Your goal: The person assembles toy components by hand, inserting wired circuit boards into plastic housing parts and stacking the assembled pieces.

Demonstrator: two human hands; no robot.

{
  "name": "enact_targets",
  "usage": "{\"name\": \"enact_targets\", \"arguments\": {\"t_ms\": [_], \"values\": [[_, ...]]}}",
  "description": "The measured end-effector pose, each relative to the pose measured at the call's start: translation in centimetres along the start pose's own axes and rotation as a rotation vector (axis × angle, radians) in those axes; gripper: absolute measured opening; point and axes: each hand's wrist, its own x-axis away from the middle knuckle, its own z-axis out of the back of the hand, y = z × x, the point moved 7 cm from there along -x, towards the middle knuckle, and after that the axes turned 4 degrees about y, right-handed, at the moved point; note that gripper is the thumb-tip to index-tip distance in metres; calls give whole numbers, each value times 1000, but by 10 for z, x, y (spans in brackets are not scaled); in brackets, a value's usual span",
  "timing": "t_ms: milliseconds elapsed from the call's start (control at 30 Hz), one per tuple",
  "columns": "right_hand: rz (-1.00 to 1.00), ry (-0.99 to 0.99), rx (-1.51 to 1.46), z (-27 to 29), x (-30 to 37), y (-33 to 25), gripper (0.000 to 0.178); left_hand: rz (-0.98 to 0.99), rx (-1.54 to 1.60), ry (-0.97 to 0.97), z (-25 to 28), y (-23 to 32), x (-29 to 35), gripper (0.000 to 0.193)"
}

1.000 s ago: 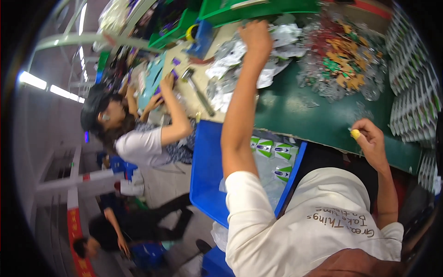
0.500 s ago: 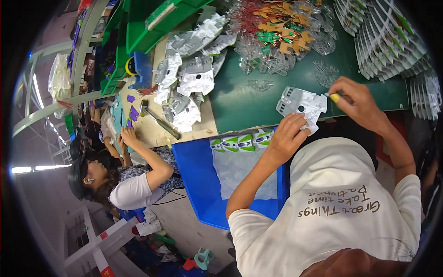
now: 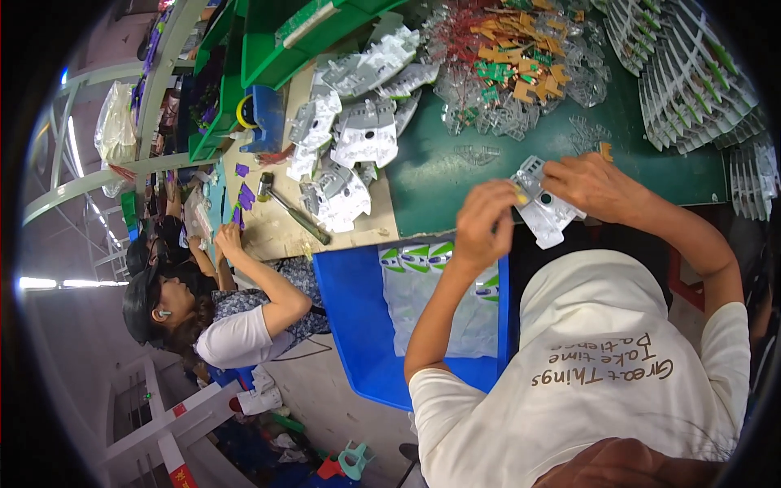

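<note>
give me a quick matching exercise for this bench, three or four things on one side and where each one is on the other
Things:
1. grey-white plastic blister tray
2. blue plastic crate
3. heap of orange and green parts in clear plastic
4. dark metal hammer

Places:
A. on the beige worktop by the co-worker
B. held in both hands
C. far side of the green mat
D. below the bench edge

Pairs: 1-B, 2-D, 3-C, 4-A

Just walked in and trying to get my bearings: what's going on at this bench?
A person in a white shirt holds a grey plastic part over the near edge of the green mat, left hand on one end, right hand on the other. More grey parts are heaped further along the bench, with clear pieces beyond. A blue crate with bags sits below. A co-worker handles purple bits at the next spot.
</note>
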Motion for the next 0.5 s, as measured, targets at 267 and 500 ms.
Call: {"name": "enact_targets", "arguments": {"t_ms": [267, 500], "values": [[-63, -97, -60, -11, 8, -4, 26, -40, -368, -51, 22, -48, -35, 28], [-243, -86, -34, -13, 29, -16, 27, -76, -482, -90, 2, -27, -28, 19]]}}
